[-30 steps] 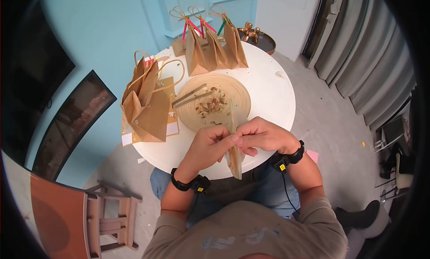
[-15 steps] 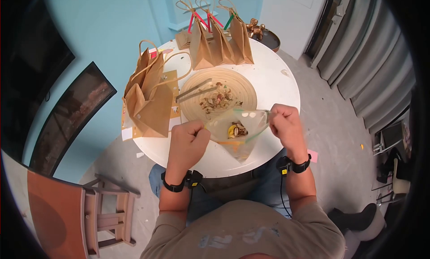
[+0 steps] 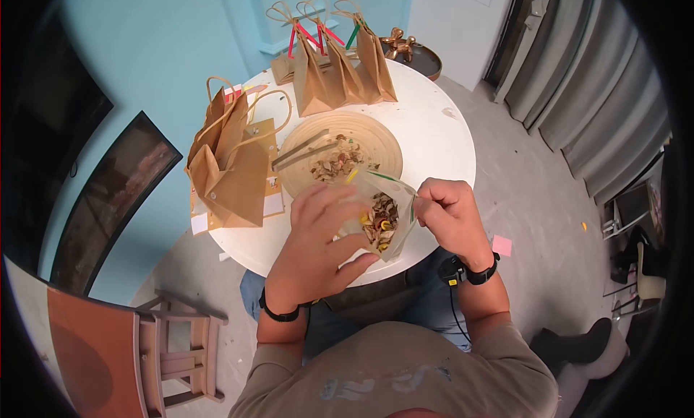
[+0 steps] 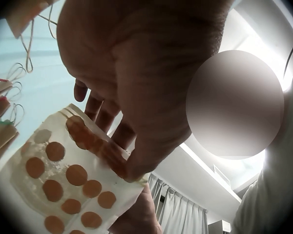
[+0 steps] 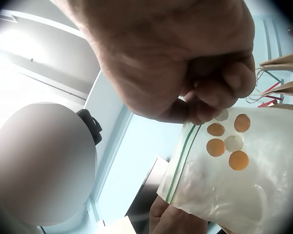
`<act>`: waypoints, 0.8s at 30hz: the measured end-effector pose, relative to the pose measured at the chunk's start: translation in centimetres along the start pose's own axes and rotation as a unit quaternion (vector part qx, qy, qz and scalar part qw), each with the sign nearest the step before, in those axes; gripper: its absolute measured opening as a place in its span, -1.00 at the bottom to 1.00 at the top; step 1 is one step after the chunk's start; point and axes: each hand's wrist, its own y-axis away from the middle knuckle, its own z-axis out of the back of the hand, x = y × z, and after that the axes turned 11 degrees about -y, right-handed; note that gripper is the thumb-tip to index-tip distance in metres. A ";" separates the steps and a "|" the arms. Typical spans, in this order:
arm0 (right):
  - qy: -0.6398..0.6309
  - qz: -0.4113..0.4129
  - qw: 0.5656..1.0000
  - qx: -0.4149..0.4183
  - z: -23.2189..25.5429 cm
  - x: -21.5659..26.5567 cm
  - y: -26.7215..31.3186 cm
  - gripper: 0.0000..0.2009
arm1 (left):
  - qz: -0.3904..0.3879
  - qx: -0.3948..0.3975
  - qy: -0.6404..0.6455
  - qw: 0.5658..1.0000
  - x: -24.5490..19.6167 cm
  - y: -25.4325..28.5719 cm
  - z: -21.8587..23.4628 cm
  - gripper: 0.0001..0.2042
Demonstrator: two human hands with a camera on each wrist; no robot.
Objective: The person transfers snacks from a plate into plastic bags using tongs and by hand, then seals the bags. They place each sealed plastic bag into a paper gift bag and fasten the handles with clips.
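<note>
My right hand (image 3: pixel 452 216) pinches the top corner of a translucent zip bag (image 3: pixel 405 239) beside its green seal strip. Orange and pale dots are printed on the bag (image 5: pixel 271 190), as the right wrist view shows. Through its mouth I see dried brown flakes (image 3: pixel 382 217) with some yellow pieces. My left hand (image 3: pixel 318 237) is at the bag's left side, fingers extended and blurred, thumb stretched along the near side. In the left wrist view, a finger of that hand shows through the plastic. Behind the bag, a round woven plate (image 3: pixel 293 181) holds similar flakes and tongs (image 3: pixel 300 151).
A large brown paper bag (image 3: pixel 242 190) stands at the left of the round white table (image 3: pixel 441 140). Three smaller paper bags (image 3: pixel 314 85) with coloured ties line the back. A wooden chair (image 3: pixel 177 356) is on the floor at left.
The bag was first flat and edge-on between both hands, then pulled wide at its mouth. Now the left hand has let go of its edge and spread its fingers; the right still holds.
</note>
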 end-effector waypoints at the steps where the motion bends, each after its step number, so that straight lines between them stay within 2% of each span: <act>1: 0.000 0.000 1.000 -0.002 0.0 0.2 0.1 -0.80 | -0.011 -0.001 0.007 1.000 -0.3 -0.1 0.0 -0.61; 6: 0.049 0.052 0.997 0.023 -1.1 0.4 -0.1 -0.83 | -0.007 0.011 0.036 0.999 -2.6 -0.5 -0.4 -0.61; 10: 0.038 0.045 0.997 0.047 -0.6 -0.2 0.8 -0.83 | -0.021 0.036 0.034 0.999 -2.9 0.3 -1.8 -0.71; 12: -0.121 -0.036 0.992 0.008 0.2 -1.8 1.4 -0.78 | -0.025 0.032 0.042 0.998 -3.0 0.2 -1.8 -0.75; 13: -0.120 -0.035 0.992 0.011 0.3 -3.0 1.7 -0.78 | -0.013 0.002 0.036 0.999 -3.1 -0.2 -1.6 -0.77; 15: -0.123 -0.043 0.988 -0.089 0.6 -6.2 2.4 -0.71 | 0.002 -0.031 0.028 0.999 -3.0 -0.5 -1.5 -0.79; 16: -0.088 -0.081 0.990 -0.079 0.7 -7.8 3.1 -0.63 | 0.000 -0.053 0.028 0.998 -2.9 -0.5 -1.5 -0.80; 17: -0.087 -0.081 0.990 -0.077 0.4 -8.8 4.0 -0.63 | -0.001 -0.075 0.028 0.997 -2.9 -0.5 -1.5 -0.81; 18: -0.185 -0.145 0.970 -0.068 0.1 -9.7 4.9 -0.60 | 0.001 -0.076 0.027 0.997 -2.9 -0.5 -1.5 -0.81; 20: -0.359 -0.283 0.889 -0.029 -0.5 -11.5 6.4 -0.45 | 0.002 -0.104 0.056 0.993 -3.1 -0.5 -1.4 -0.78; 21: -0.449 -0.327 0.829 0.066 -0.7 -11.6 7.0 -0.36 | 0.003 -0.105 0.056 0.993 -3.2 -0.4 -1.3 -0.78; 23: -0.572 -0.354 0.723 0.157 -2.3 -10.8 7.9 -0.30 | -0.014 -0.105 0.091 0.990 -3.4 -0.4 -1.3 -0.73; 24: -0.569 -0.356 0.724 0.159 -3.2 -10.9 8.2 -0.30 | -0.013 -0.108 0.090 0.990 -3.7 -0.4 -1.2 -0.73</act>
